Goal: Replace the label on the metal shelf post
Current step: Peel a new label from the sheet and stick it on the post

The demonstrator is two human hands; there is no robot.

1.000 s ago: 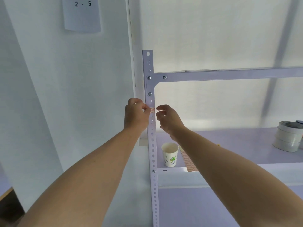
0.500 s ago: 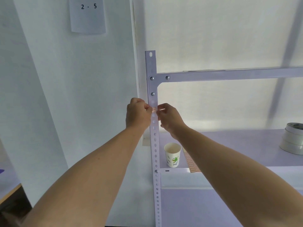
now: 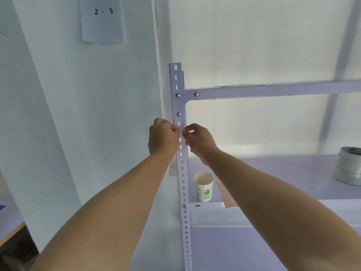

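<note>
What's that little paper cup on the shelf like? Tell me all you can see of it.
The paper cup is white, wider at its rolled rim than at its base, with a green plant print and some small marks on its side that are too small to read. It stands upright and open-topped; its inside looks pale, and no contents show. It sits on the lower shelf, near the front edge, just right of the perforated metal post and left of a sheet of orange labels. Neither hand touches it.

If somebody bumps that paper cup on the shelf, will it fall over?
Probably, yes. The paper cup looks empty, so it is likely very light. It stands upright on a base narrower than its rim, which makes tipping easy. Once down it would likely roll in a curve on the shelf, and a squeeze could crush it.
</note>
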